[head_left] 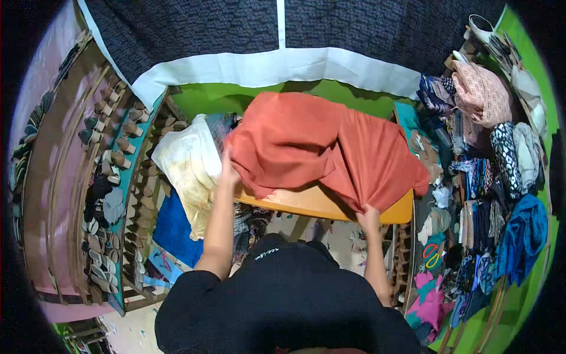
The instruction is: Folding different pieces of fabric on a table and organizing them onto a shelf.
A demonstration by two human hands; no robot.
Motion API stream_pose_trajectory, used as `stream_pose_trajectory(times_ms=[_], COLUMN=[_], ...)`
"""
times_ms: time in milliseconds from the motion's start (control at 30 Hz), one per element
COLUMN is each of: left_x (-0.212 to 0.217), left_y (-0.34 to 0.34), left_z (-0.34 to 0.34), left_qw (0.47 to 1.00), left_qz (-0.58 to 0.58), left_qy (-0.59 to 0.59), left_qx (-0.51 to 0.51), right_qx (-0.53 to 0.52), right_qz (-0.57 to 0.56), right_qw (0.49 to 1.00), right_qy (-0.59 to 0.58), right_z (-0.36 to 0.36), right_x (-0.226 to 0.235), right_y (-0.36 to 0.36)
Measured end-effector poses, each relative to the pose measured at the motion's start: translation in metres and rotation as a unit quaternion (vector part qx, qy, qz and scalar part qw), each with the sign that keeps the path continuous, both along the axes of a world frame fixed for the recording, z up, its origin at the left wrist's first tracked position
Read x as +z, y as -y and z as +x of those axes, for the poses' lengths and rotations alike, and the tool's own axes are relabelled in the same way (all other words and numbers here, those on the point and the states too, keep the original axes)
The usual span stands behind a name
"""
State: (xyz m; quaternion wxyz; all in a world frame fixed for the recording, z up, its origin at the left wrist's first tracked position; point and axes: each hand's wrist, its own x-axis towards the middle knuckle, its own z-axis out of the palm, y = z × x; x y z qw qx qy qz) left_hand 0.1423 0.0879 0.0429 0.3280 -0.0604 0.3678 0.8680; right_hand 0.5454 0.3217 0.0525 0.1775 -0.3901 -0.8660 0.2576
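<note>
A large rust-red cloth (295, 127) lies bunched and creased over an orange-yellow table (300, 200), covering most of its top. At the cloth's left edge, my left hand (229, 168) is closed on a fold; its fingertips are partly hidden and a little blurred. My right hand (368, 218) pinches the cloth's near edge at the front right of the table, and creases fan out from that grip. Beside my left hand, a cream and yellowish cloth (188, 159) hangs off the table's left end.
Shelves with rows of shoes (106, 259) stand at the left. On the right, racks hold folded clothes (471, 218), a pink knitted cloth (480, 94) and scissors with red and yellow handles (433, 253). Blue cloth (177, 230) lies below the table's left end. A dark curtain (206, 29) hangs behind.
</note>
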Motion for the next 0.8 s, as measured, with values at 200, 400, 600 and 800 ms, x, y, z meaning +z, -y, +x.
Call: stream_pose_trajectory(times_ms=[200, 400, 600, 800], left_x=[-0.03, -0.018, 0.026, 0.083], left_y=[-0.012, -0.002, 0.023, 0.055], left_z=[0.125, 0.096, -0.023, -0.085], left_qw=[0.964, 0.805, 0.966, 0.974], left_qz=[-0.185, -0.397, -0.135, 0.149], left_qy=[-0.14, -0.415, -0.218, -0.108], left_qx=[-0.129, -0.145, -0.03, -0.131], right_qx=[-0.046, -0.052, -0.106, -0.273], right_qz=[-0.047, 0.049, 0.117, 0.127], right_qw=[0.998, 0.997, 0.981, 0.949], right_qy=[0.019, -0.03, -0.11, -0.094], right_z=[-0.018, 0.002, 0.018, 0.027], right_x=[0.004, -0.005, 0.013, 0.026], right_y=[0.045, 0.036, 0.023, 0.0])
